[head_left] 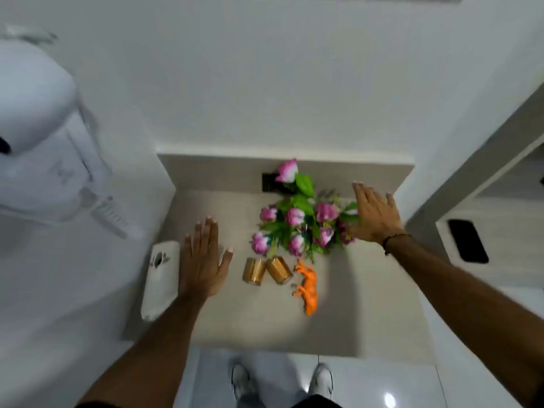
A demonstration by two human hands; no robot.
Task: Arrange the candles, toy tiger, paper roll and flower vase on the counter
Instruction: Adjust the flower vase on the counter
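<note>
both hands flat and empty: left hand [203, 260] beside the roll [161, 278], right hand [375, 214] against the flowers [297, 222], likely about to grasp them.

Two gold candles [266, 270] are standing side by side mid-counter, the orange toy tiger [307, 287] lying just right of them. Pink flowers with green leaves [297, 219] are spreading behind them, hiding the vase. The white paper roll [160, 279] is lying at the counter's left edge.

You see a white toilet [32, 113] at 9 o'clock, a black wall socket [269, 183] at 12, two white shoes [243, 381] on the floor [382, 387] at 6.
</note>
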